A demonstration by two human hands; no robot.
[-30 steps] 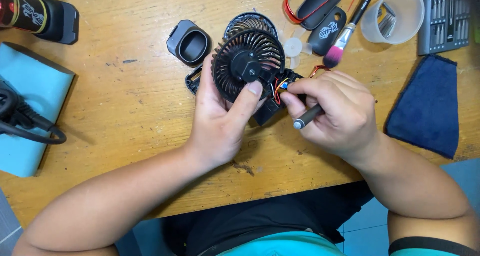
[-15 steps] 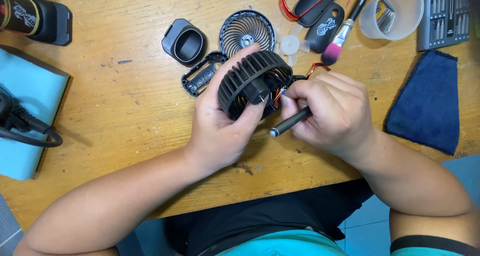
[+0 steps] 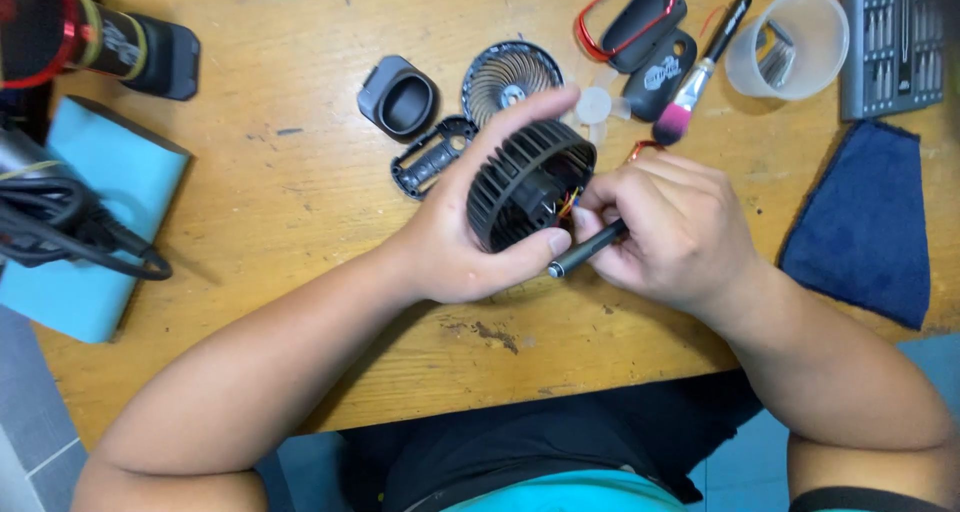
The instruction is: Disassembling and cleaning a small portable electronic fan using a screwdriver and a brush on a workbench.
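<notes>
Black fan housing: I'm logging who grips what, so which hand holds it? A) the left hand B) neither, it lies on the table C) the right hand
A: the left hand wraps the black fan housing, while the right hand holds a dark screwdriver.

The scene is seen from a single head-worn camera, aimed steeply down and forward over the wooden table (image 3: 300, 222). The work is viewed closely, near frame centre. The wearer's forearms and lap are taken in along the lower edge.
</notes>
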